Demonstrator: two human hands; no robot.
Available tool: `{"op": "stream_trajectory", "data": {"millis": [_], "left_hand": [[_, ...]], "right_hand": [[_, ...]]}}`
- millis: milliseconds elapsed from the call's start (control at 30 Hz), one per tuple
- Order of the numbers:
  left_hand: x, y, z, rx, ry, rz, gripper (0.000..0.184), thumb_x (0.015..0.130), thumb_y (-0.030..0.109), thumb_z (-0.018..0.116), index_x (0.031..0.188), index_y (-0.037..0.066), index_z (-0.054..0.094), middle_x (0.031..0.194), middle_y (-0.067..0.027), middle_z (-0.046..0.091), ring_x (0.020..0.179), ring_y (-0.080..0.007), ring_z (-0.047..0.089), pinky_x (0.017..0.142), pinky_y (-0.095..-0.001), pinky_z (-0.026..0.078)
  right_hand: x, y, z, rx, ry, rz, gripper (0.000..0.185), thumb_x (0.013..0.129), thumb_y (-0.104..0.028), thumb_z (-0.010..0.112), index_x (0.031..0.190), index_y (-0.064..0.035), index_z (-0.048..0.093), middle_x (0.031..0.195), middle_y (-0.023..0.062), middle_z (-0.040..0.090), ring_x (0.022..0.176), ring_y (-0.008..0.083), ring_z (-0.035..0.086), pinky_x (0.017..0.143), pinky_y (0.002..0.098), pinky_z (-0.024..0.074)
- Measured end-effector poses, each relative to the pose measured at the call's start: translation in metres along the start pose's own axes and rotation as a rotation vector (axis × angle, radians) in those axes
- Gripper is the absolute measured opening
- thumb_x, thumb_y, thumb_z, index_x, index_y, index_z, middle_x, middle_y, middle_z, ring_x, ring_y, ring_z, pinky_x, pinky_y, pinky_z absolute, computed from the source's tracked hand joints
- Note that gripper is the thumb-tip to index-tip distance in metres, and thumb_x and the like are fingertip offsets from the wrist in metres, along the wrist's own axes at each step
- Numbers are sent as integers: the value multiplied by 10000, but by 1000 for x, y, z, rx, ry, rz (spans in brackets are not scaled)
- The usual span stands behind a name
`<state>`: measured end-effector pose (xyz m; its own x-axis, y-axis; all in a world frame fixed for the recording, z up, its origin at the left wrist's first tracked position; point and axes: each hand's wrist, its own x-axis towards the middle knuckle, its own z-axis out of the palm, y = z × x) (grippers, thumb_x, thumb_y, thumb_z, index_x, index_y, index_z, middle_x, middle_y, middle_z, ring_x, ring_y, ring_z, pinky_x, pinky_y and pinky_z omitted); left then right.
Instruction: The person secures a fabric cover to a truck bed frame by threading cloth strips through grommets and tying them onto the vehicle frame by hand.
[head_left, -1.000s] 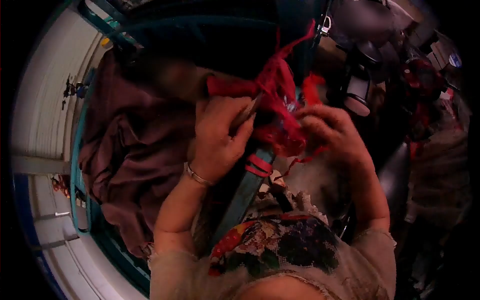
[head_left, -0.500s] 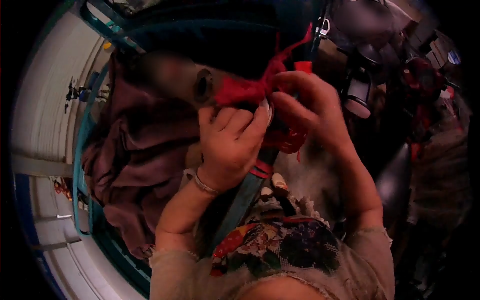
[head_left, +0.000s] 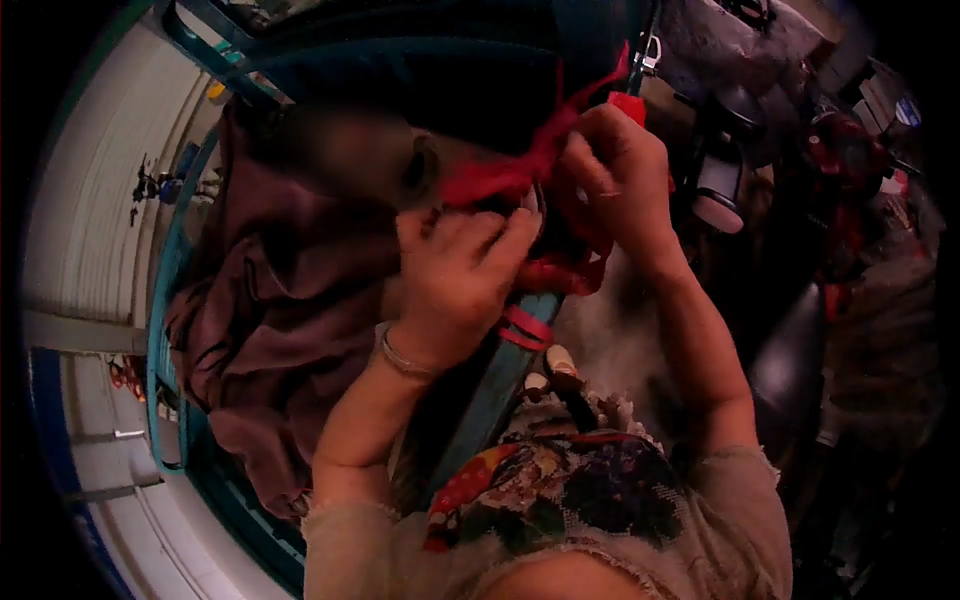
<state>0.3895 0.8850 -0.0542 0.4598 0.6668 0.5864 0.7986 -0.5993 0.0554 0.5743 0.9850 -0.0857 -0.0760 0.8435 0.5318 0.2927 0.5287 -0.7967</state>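
Observation:
Bright red strands (head_left: 495, 178) run from beside a person's head, next to the ear (head_left: 420, 165), up to the right. I cannot tell whether they are hair or yarn. My left hand (head_left: 455, 275) is closed at their lower edge, fingers curled. A small pale, shiny piece (head_left: 537, 212) shows by its thumb, its kind unclear. My right hand (head_left: 625, 180) is closed on the strands further right, with the fingertips partly hidden. The person beside me is covered by a maroon cloth (head_left: 290, 310).
A teal metal frame (head_left: 490, 390) runs below the hands, with a red band (head_left: 527, 328) around it. Crumpled red plastic (head_left: 565, 275) hangs close by. Motorbike-like dark shapes (head_left: 740, 110) stand at the right, and a pale ribbed wall (head_left: 85, 220) is on the left.
My right hand has moved up and to the right along the red strands and its fingers have drawn together. My left hand stays nearly in place.

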Motion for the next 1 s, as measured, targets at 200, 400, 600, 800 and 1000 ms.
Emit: {"op": "stream_trajectory", "data": {"millis": [200,400,600,800,1000], "left_hand": [[-13,-11,10,-516,55,-298,357,743,-2,618,1096,48,632,958,-95,630,882,-232,602,828,-316,454],[-6,-9,9,-417,71,-243,364,719,8,634,1080,60,638,944,-84,635,870,-236,589,824,-318,440],[-4,-3,5,-275,35,-166,395,689,13,649,1079,74,640,932,-77,636,877,-262,567,834,-350,394],[-6,-2,15,-277,67,-156,390,691,10,648,1077,63,635,941,-82,639,883,-268,572,842,-353,389],[-8,-4,19,-305,46,-181,400,694,11,651,1087,81,631,967,-81,649,903,-268,580,874,-352,380]], "right_hand": [[-32,5,-13,435,-78,289,104,854,-121,609,859,-20,586,738,3,583,693,91,548,615,236,444],[-17,-15,-10,422,-83,268,185,864,-187,639,937,-17,626,807,49,639,738,143,597,659,291,481],[-8,-9,1,-251,-29,-148,205,879,-176,607,982,1,619,856,146,651,759,250,628,694,347,492],[-21,-1,-9,639,-132,255,152,899,-137,555,991,-29,611,811,42,621,708,190,595,625,316,478],[-21,1,-2,1296,-181,590,89,880,-109,571,962,-78,590,801,8,595,520,73,443,437,196,327]]}}
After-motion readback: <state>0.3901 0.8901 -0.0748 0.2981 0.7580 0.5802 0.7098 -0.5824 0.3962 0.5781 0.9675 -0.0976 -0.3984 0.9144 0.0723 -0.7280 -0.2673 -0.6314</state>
